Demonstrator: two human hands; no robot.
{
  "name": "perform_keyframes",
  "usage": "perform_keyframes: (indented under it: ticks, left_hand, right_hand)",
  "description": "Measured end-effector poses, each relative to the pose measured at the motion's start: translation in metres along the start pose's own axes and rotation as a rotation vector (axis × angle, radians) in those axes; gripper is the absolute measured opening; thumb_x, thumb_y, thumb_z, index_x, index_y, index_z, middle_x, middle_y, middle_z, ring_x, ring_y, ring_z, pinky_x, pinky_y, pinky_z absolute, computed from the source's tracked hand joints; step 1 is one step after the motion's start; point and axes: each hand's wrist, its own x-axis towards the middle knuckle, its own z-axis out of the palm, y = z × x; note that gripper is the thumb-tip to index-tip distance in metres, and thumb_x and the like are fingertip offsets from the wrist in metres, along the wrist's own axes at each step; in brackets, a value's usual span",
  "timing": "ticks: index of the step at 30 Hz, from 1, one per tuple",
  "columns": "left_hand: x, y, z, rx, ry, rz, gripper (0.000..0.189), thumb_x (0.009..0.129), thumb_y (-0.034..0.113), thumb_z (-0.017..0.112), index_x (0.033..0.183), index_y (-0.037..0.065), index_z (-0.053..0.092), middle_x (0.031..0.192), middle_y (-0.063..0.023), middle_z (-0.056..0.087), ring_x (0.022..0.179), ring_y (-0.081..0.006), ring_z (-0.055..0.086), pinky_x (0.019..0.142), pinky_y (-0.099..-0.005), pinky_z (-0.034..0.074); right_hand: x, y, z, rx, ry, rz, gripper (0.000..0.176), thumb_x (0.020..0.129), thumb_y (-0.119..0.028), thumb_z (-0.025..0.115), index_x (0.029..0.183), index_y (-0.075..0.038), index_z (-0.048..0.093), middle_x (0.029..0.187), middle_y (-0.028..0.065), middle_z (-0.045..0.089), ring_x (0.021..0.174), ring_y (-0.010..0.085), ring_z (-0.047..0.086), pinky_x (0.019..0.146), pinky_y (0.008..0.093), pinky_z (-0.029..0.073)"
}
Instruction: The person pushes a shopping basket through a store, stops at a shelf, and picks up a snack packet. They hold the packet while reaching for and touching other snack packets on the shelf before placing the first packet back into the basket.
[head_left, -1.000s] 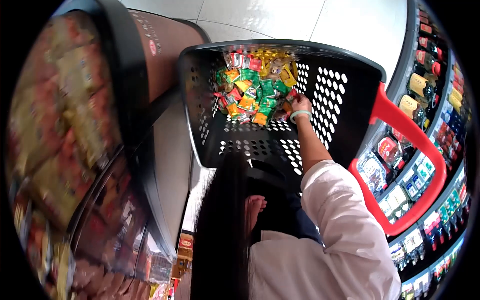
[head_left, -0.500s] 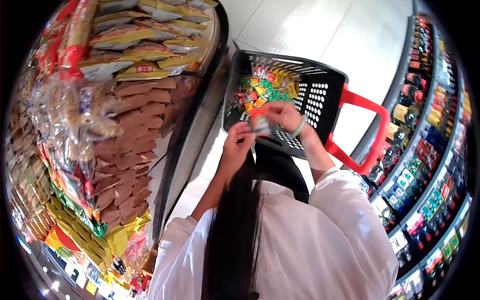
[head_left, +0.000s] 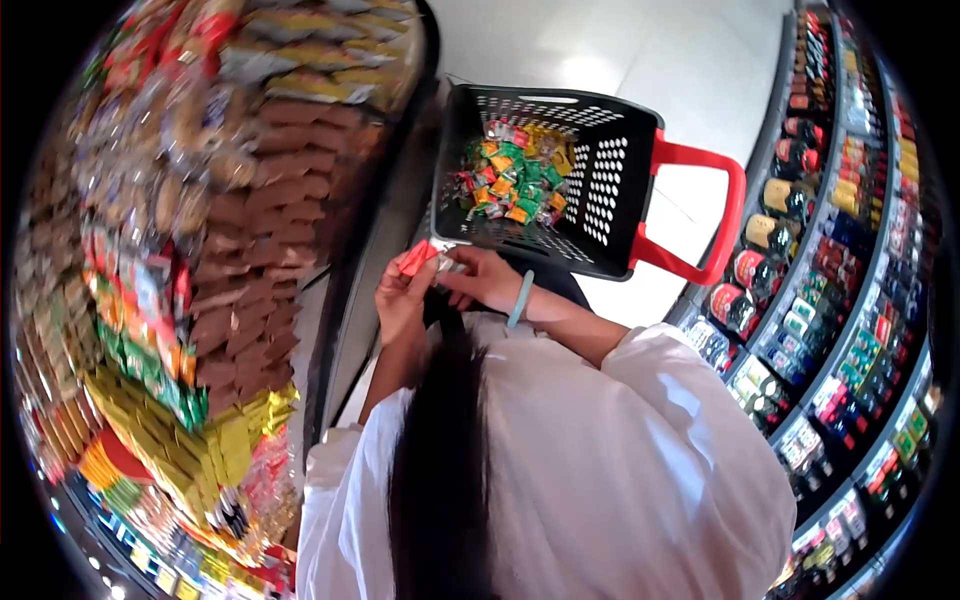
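Observation:
A small red and silver packet [head_left: 418,257] is pinched between my two hands, just outside the near side of a black shopping basket [head_left: 620,135]. My left hand [head_left: 402,300] has its fingers closed on the red end. The fingers of my right hand [head_left: 484,280], with a pale band at the wrist, close on the silvery end. Inside the basket lies a pile of small packets [head_left: 515,178] in green, orange, yellow and red. The basket's red handle [head_left: 735,200] sticks out to the right.
On the left, a display stand holds brown packets [head_left: 270,220], yellow packets [head_left: 170,430] and bagged goods [head_left: 160,180] in clear wrap. Curved shelves [head_left: 800,330] of bottles and jars run along the right. Pale floor tiles [head_left: 600,45] lie beyond the basket.
Both hands have drawn back from over the basket toward my body, carrying the red packet with them. More of the packets in the basket now show.

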Motion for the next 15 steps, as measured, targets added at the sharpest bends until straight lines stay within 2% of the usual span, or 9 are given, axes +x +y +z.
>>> perform_keyframes:
  ticks: [1,2,6,8,11,15]
  left_hand:
    - [-0.002,0.005,0.004,0.011,0.009,0.044,0.021,0.084,0.008,0.069,0.103,0.003,0.061,0.095,-0.0035,0.066,0.082,-0.0077,0.06,0.074,-0.0215,0.046]
    - [-0.002,0.011,0.004,0.024,0.023,0.092,0.021,0.084,0.007,0.069,0.103,0.003,0.061,0.094,-0.0034,0.066,0.081,-0.0077,0.06,0.073,-0.0213,0.046]
    - [-0.003,0.034,-0.005,-0.16,-0.074,0.126,0.019,0.084,0.006,0.068,0.101,0.004,0.061,0.091,-0.0022,0.066,0.077,-0.0084,0.061,0.07,-0.0219,0.049]
    - [-0.01,0.053,-0.008,-0.2,-0.152,0.142,0.018,0.088,0.007,0.063,0.105,0.005,0.061,0.096,-0.0032,0.066,0.083,-0.0112,0.063,0.075,-0.0256,0.052]
    - [-0.023,0.079,-0.014,-0.179,-0.21,0.167,0.018,0.089,0.01,0.063,0.105,0.003,0.062,0.094,-0.0041,0.067,0.081,-0.0111,0.064,0.073,-0.0247,0.052]
    - [-0.039,0.099,-0.023,-0.156,-0.222,0.196,0.016,0.089,0.013,0.063,0.101,0.002,0.063,0.089,-0.0032,0.067,0.074,-0.0089,0.063,0.066,-0.0222,0.052]
  right_hand:
    - [0.006,-0.001,0.002,-0.052,0.006,-0.092,0.034,0.086,-0.022,0.067,0.112,-0.001,0.057,0.083,0.0035,0.063,0.063,0.0091,0.059,0.054,0.0221,0.049]
    - [0.009,-0.003,0.002,-0.08,0.028,-0.161,0.027,0.086,-0.02,0.067,0.105,-0.001,0.061,0.078,0.0024,0.064,0.061,0.008,0.059,0.054,0.0214,0.049]
    - [0.01,-0.046,0.008,-0.267,0.008,-0.296,0.018,0.086,-0.017,0.067,0.092,0.0,0.064,0.073,0.0012,0.065,0.058,0.0058,0.058,0.053,0.02,0.047]
    - [0.001,-0.076,0.021,-0.302,-0.005,-0.278,0.019,0.087,-0.019,0.066,0.09,0.0,0.063,0.073,-0.0001,0.063,0.059,0.0048,0.056,0.053,0.0196,0.045]
    - [-0.001,-0.109,0.029,-0.467,-0.136,-0.278,0.024,0.088,-0.024,0.065,0.088,0.0,0.062,0.072,-0.0009,0.061,0.06,0.0045,0.055,0.053,0.0196,0.044]
    - [0.001,-0.143,0.045,-0.726,-0.259,-0.366,0.023,0.089,-0.023,0.063,0.085,-0.001,0.06,0.068,-0.0021,0.059,0.057,0.0038,0.052,0.05,0.0209,0.042]
